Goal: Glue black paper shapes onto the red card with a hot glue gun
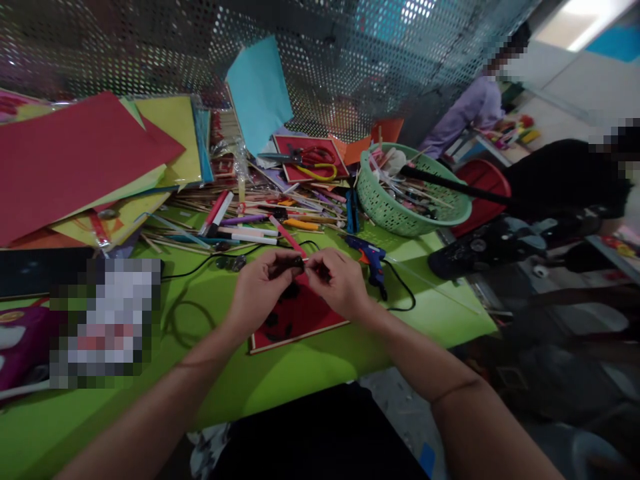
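My left hand pinches a small black piece between thumb and fingers. Close against it, my right hand is closed in a pinch too; what its fingertips hold is too small to make out. Both hands hover over a red panel with a pale stick border and black shapes on it. Just behind the fingers lies a pinkish-red marker. A blue glue gun rests to the right of my right hand, its black cord trailing on the green table.
A green basket of craft bits stands at the back right, near a black bottle. Scissors, sticks and markers crowd the back. Coloured paper and a phone lie left. People sit at the right.
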A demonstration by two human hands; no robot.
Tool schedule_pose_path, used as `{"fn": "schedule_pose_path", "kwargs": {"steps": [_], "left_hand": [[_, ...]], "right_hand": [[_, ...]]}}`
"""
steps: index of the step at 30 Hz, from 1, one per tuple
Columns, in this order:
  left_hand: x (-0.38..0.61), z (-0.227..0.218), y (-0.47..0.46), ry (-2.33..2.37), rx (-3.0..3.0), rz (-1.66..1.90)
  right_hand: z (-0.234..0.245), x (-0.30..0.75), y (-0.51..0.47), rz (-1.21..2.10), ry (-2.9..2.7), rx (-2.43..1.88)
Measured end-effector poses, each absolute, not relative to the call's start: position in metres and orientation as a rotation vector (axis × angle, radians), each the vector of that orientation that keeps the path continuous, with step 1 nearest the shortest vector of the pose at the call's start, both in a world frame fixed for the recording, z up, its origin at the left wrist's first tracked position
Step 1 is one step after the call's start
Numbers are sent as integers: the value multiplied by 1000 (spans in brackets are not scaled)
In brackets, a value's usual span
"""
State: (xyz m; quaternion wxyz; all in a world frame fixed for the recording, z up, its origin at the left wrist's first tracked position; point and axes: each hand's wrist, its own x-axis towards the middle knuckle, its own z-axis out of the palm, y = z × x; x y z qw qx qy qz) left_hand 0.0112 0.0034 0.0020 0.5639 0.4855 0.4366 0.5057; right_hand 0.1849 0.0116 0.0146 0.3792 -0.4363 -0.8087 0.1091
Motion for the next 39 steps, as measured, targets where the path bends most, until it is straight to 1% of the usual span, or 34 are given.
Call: {"fn": "schedule_pose_path", "kwargs": {"steps": [3,8,10,13,16,20,32,39], "left_hand": [[12,1,5,999,1068,1182],[8,1,7,995,966,1190],[6,1,7,1001,957,1208],[6,3,6,1020,1007,1204],[6,4,5,1032,1070,1168],[7,4,4,1014,1115,1145],[8,4,5,1025,1170,1147],[9,3,4,1026,1209,1136]], "right_hand": [[15,185,11,358,-2028,-1119],[18,186,12,731,-1869,-1090],[20,187,13,827,-1815,-1088],[22,188,15,774,-1885,-1154],[22,190,16,679,-2119,-1195],[20,190,16,677,-2295,-1160],[21,189,15,742,-2283,-1114],[20,188,14,666,-2278,-1172]]}}
